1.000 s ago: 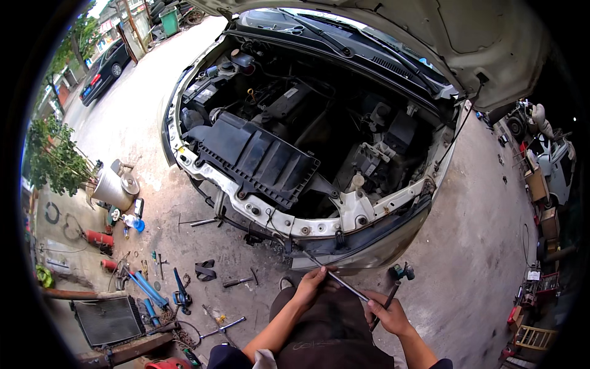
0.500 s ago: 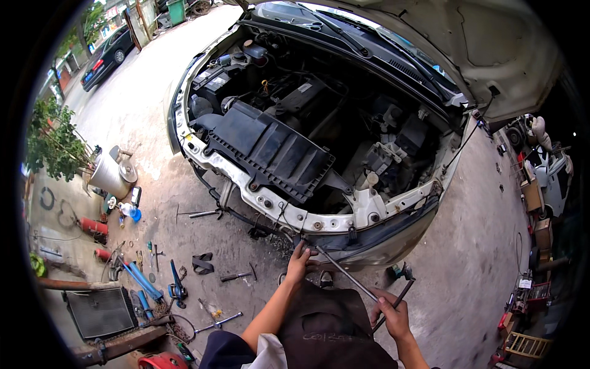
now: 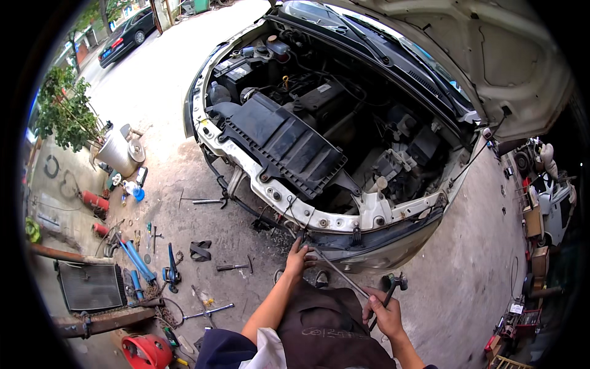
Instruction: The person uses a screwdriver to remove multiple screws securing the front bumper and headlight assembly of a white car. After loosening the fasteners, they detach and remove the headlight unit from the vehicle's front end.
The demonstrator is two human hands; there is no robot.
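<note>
A long thin metal bar (image 3: 341,272) slants from the car's front edge down toward me. My left hand (image 3: 298,257) is closed around its far end, close under the front crossmember (image 3: 289,209). My right hand (image 3: 384,312) is closed at the bar's near end, and also grips a dark-handled hammer (image 3: 398,282), its head standing up above my fingers. The bar's far tip is hidden by my left hand and the car's edge. Over the engine bay sits a black air filter housing (image 3: 283,144).
The raised hood (image 3: 516,67) overhangs the right. On the ground at left lie another hammer (image 3: 233,267), a black strap (image 3: 200,250), a cross wrench (image 3: 209,312), blue tools (image 3: 138,261) and a radiator (image 3: 92,287). A potted plant (image 3: 117,154) stands farther left.
The view has swung, so the car appears farther right and lower. My right hand has turned the hammer, whose head now shows above my fist. My left hand keeps its hold on the bar.
</note>
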